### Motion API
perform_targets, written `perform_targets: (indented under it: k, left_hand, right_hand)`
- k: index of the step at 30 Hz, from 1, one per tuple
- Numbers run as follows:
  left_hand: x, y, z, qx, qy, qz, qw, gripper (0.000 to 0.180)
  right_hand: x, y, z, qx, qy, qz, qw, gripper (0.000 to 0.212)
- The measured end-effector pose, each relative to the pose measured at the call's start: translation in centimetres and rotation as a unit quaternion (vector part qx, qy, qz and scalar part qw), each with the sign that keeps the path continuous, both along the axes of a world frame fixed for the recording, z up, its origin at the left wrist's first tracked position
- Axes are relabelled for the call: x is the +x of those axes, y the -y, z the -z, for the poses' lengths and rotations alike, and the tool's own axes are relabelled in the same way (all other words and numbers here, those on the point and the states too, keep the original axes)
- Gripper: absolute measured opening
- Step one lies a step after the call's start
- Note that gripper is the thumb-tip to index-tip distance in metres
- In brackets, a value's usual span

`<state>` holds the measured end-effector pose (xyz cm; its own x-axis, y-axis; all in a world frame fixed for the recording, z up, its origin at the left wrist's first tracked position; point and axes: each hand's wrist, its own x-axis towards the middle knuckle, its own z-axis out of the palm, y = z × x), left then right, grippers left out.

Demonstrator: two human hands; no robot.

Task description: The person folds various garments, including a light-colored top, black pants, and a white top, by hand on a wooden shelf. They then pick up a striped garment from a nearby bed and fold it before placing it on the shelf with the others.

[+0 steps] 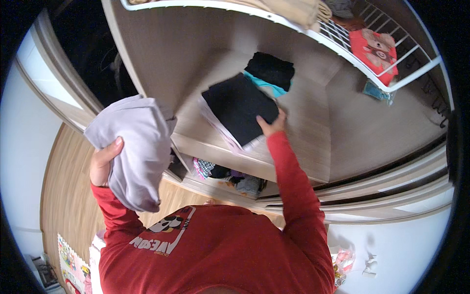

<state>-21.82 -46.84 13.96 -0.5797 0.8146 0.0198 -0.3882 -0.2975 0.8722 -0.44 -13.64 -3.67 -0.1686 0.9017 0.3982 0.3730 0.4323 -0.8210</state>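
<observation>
My left hand [105, 164] is closed on a folded pale lilac-grey garment [137, 147], thumb across its front, holding it up left of the shelf. My right hand [274, 123] grips the right edge of a stack of folded clothes [240, 110] on the wooden shelf [306, 132]. Its thumb lies on the black top piece and its other fingers are mostly hidden at the side. Pale pink and white cloth edges show under the black one. Just behind sits a smaller folded black garment [270, 69] on top of a turquoise one [274, 88].
A white wire basket [289, 24] overhangs the shelf, holding tan cloth [293, 11] and a red item with a bear picture [374, 49]. Below the shelf, a lower compartment holds several mixed clothes [235, 180]. Sliding-door tracks [391, 183] run along the right.
</observation>
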Motion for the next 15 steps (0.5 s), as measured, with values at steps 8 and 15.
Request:
perform_targets:
  k: [8,15]
  left_hand:
    - [-0.2,-2.6,2.1,-0.028,-0.194,0.06,0.979,0.032]
    - [3.1,-5.5,4.1,0.086,-0.146,0.369,0.914,0.047]
  right_hand:
    - [-4.0,11.2,-14.4,0.062,-0.043,-0.325,0.943,0.048]
    - [-1.1,18.6,-17.1,0.314,0.122,-0.314,0.888,0.031]
